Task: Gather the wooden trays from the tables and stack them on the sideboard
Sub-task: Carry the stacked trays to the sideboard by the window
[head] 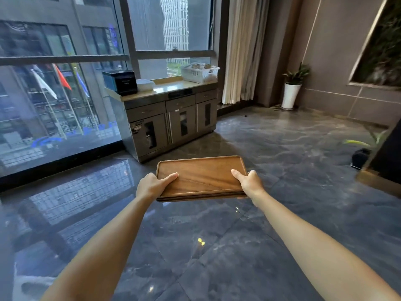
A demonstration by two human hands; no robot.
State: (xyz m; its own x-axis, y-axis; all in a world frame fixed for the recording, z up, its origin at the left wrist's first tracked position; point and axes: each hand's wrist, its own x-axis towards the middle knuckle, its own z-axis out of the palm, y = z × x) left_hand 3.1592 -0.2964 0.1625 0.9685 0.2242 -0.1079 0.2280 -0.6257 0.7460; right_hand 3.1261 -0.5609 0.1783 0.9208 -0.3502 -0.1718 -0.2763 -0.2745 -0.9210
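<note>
I carry a small stack of flat wooden trays (201,174) level in front of me, above the floor. Layered edges show along its near side. My left hand (152,185) grips the left near corner with the thumb on top. My right hand (249,181) grips the right near corner the same way. The sideboard (173,89), a grey cabinet with a light stone top, stands ahead by the window, beyond the trays.
On the sideboard sit a black box (121,81), a stack of white plates (145,84) and a white basket (199,72). A potted plant in a white pot (290,94) stands by the curtain. Another plant and a dark object (361,157) are at right. Glossy marble floor lies between.
</note>
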